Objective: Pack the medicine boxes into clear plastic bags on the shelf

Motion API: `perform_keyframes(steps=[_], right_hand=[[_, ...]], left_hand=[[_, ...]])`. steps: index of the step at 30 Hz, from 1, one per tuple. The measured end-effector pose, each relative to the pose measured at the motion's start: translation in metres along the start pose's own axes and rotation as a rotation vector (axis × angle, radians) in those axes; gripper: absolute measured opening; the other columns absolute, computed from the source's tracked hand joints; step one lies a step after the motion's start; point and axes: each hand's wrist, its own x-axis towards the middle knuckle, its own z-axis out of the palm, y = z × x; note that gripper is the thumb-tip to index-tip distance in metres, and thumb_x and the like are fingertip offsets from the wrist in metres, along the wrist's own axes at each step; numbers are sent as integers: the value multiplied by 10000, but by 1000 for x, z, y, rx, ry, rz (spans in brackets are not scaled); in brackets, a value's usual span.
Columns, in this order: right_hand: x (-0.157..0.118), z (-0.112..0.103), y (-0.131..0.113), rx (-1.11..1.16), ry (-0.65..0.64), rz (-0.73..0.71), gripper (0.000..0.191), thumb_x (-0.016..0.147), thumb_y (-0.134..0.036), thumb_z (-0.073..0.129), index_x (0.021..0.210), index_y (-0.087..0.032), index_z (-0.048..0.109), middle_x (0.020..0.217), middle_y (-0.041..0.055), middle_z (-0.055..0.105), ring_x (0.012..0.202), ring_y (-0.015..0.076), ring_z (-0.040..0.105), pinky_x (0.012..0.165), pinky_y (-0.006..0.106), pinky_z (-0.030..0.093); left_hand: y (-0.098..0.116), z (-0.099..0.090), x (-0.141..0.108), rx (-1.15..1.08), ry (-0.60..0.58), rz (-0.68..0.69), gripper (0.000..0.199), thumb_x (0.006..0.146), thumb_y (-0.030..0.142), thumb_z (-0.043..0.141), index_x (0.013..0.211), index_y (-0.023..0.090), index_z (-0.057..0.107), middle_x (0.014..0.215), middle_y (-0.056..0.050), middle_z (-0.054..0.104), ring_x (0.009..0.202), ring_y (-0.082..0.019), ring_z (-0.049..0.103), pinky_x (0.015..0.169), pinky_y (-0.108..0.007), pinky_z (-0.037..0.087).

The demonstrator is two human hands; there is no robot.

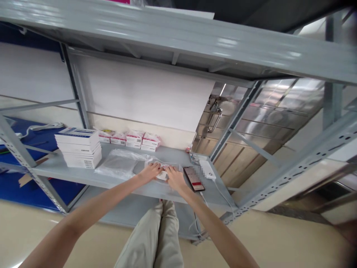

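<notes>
Clock directions are taken from a small white box held in both hands. At about ten o'clock, far left, a coil of white cord [50,127] lies on a smooth blue surface [41,143]. Next, at nine to ten o'clock, stands one tall, slightly uneven stack of flat white boxes [79,147], blue print on top; they are too small to count surely. At ten to eleven, four piles of pink-and-white boxes [134,139], six visible boxes, sit in shiny, wrinkled wrap. At nine o'clock, thin crinkled clear plastic bags [118,163] lie flat on the smooth grey metal shelf [108,181].

The left hand [151,172] and right hand [175,178] grip the one small white box [162,176] between them, near the shelf's front edge. It looks rectangular, with dark markings, partly hidden by fingers.

Rightward, at three o'clock, lie one dark-edged phone [192,178], its lit screen partly blurred, and one flat white rectangular device [206,169]. At two o'clock, a shiny steel door [231,111] has one curved handle [216,121].
</notes>
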Motion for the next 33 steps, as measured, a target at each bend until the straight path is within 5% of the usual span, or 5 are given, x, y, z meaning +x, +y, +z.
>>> perform_keyframes(steps=[5,11,16,28,33], right_hand=[[1,6,-4,-12,18,15,455,781,-126,574,1222,-212,506,1284,133,525,1198,294,458,811,379,508],[6,2,-7,1,35,55,459,790,-153,585,1235,-185,479,1270,135,533,1150,283,495,805,364,500],[8,-3,-6,17,46,77,418,797,-153,560,1209,-176,492,1227,134,565,1098,268,530,769,336,487],[7,9,-4,-155,59,-63,370,860,-153,506,1229,-147,534,1246,156,567,1141,282,504,824,344,450],[4,-1,26,-171,-46,-190,306,933,-376,488,1121,-178,628,1129,133,655,1065,255,565,903,383,378]], left_hand=[[-6,1,-10,-57,18,73,672,765,466,700,1300,146,447,1222,-173,563,1091,-314,542,879,-366,403],[-4,6,-18,78,57,135,603,809,103,605,1372,180,405,1444,-173,404,1270,-330,433,990,-439,374],[0,15,-19,8,160,232,348,908,47,393,1129,204,611,1260,-97,587,1179,-227,519,1010,-383,371],[7,14,-6,-3,256,215,100,912,158,535,949,159,627,934,-32,688,915,-172,620,877,-314,409],[-22,3,-2,33,222,246,216,800,317,697,916,143,645,900,-68,686,933,-236,600,949,-377,372]])
